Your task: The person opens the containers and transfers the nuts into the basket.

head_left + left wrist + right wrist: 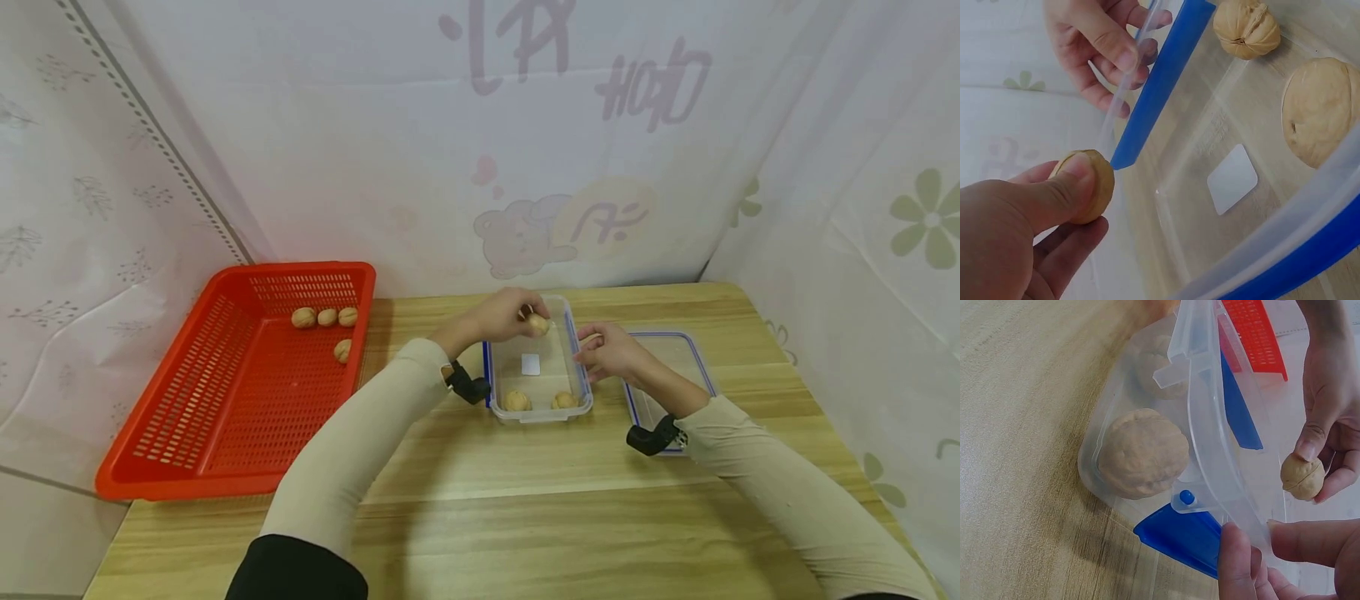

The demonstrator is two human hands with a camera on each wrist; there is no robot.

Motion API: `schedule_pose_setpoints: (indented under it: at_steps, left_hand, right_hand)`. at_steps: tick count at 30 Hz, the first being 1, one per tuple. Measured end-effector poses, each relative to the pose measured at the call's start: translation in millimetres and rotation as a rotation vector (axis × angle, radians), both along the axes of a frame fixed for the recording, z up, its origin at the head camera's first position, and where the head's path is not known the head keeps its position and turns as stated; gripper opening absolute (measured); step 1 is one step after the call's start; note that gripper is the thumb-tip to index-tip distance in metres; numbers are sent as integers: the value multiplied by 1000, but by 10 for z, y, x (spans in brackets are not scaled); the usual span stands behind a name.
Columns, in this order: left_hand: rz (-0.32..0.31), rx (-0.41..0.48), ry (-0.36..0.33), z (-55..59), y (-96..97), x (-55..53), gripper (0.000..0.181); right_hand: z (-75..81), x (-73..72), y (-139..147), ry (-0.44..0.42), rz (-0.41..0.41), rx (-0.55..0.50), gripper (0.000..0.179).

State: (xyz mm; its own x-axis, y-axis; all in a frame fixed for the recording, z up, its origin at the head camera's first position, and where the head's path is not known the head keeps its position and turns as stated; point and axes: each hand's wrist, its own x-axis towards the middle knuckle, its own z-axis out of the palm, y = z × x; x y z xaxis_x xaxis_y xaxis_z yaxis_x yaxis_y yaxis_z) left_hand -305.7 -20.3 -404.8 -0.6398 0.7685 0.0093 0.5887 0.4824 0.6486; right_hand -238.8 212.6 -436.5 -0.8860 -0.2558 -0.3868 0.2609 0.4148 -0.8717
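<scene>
My left hand [510, 315] pinches a walnut [1088, 187] between thumb and fingers, over the far end of a clear plastic food container [531, 414] with blue side clips. Inside that container, at its near end, lie two more walnuts, one in the left corner [516, 401] and one in the right [564, 400]. A small white label [1232, 179] shows at the container's bottom. At the right wall, my right hand [611, 352] holds the rim, thumb on one side and fingertips [1235, 550] on the other.
A red plastic basket [281, 482] stands on the left of the wooden table [480, 533], with several walnuts [303, 317] at its far right. The blue-edged clear lid [667, 350] lies right of the container, partly under my right forearm. Printed cloth [375, 167] hangs behind the table.
</scene>
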Motion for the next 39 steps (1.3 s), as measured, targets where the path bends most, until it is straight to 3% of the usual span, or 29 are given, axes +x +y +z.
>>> schedule_pose_setpoints:
  at_steps: [11,31,39]
  left_hand:
    - [27,80,-30,40,-101,-17,24]
    - [115,166,-56,321,-475,9,28]
    - [196,196,-86,491,-746,26,29]
  right_hand:
    - [-20,-13,-1,-11,-5,1,47]
    - [-18,-12,-1,-17,-8,0,45]
    - [-19,-14,2,-14,-9,1,46]
